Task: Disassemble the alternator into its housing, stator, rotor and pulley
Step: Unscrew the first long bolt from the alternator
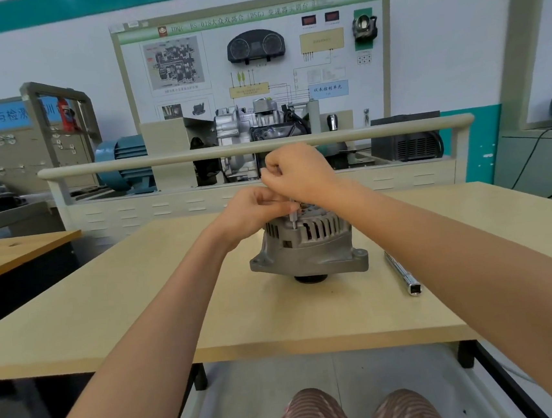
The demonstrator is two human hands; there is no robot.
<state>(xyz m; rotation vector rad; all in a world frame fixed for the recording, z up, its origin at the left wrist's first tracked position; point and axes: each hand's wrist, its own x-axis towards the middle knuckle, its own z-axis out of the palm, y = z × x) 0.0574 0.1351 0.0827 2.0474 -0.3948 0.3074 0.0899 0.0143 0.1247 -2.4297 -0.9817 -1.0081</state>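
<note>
Fingers (268,194) round driver (294,215) atop alternator (307,249) (board (253,52) lettered "DSG")

In front of me is a pale wooden worktop (109,312). The alternator (307,249) stands near its middle, pulley end down. To its right, apart from it, lies a chrome socket extension bar (402,272).
</note>
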